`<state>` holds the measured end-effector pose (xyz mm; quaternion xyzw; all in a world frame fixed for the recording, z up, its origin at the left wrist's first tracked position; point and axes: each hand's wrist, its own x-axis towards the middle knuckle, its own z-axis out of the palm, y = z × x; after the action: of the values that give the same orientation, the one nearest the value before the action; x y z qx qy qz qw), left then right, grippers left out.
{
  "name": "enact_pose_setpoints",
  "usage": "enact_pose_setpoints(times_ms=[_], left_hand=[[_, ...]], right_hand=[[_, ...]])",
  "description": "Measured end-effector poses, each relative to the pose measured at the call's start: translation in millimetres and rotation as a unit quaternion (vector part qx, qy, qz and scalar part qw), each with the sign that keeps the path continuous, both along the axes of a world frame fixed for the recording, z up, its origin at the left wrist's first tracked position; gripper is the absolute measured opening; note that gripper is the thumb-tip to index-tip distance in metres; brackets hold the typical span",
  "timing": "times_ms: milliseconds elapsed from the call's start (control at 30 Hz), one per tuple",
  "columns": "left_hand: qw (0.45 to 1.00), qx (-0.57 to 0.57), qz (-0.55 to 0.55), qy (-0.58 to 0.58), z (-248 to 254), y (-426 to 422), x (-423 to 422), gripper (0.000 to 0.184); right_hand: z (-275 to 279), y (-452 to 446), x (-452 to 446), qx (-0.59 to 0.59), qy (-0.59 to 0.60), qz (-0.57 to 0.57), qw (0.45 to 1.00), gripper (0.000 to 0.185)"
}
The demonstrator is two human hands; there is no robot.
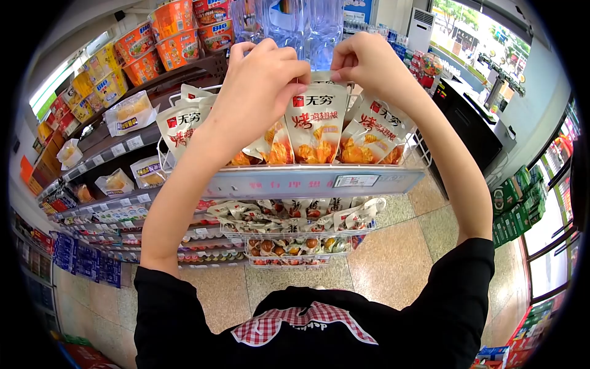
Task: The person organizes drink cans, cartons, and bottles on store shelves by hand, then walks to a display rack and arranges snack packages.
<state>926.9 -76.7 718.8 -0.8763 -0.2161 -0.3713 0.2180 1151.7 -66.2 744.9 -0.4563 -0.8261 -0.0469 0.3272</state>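
My left hand [270, 77] is closed, thumb and fingertips pinched at the upper left corner of a white snack packet [316, 126] with a picture of roasted chicken on it. At the packet's top right edge, my right hand [369, 64] pinches with thumb and forefinger. The packet stands upright in the front row of a wire rack basket [421, 157]. Another packet of the same kind [376, 132] leans to its right. More such packets [178, 126] stand at the left, partly covered by my left forearm.
A label strip [264, 182] runs along the basket's front, with lower tiers of packets [307, 209] beneath. Shelves at the left hold orange noodle tubs [178, 52] and wrapped bread [128, 114]. Water bottles [283, 27] stand behind the rack; a black counter [470, 123] is at the right.
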Motion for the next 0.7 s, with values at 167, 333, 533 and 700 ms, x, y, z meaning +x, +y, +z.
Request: enact_pose_setpoints(times_ms=[167,333,533,700], left_hand=[[1.000,0.003,-0.001,-0.007,-1.0,0.1,-1.7,0.006],[1.000,0.000,-0.001,-0.012,-1.7,-1.1,-5.4,0.006],[1.000,0.003,-0.004,-0.003,0.3,-1.7,-3.9,0.006],[1.000,0.003,-0.009,-0.005,0.9,-1.3,-4.0,0.007]], right_hand=[[9.4,-36.8,12.4,0.077,-0.020,-0.059,0.995,0.028],[8.9,-83.4,45.3,0.007,-0.052,-0.189,0.980,0.025],[-0.3,-95.0,48.9,-0.030,-0.063,-0.173,0.983,0.022],[-6.3,-91.4,44.1,-0.019,-0.043,-0.138,0.989,0.021]])
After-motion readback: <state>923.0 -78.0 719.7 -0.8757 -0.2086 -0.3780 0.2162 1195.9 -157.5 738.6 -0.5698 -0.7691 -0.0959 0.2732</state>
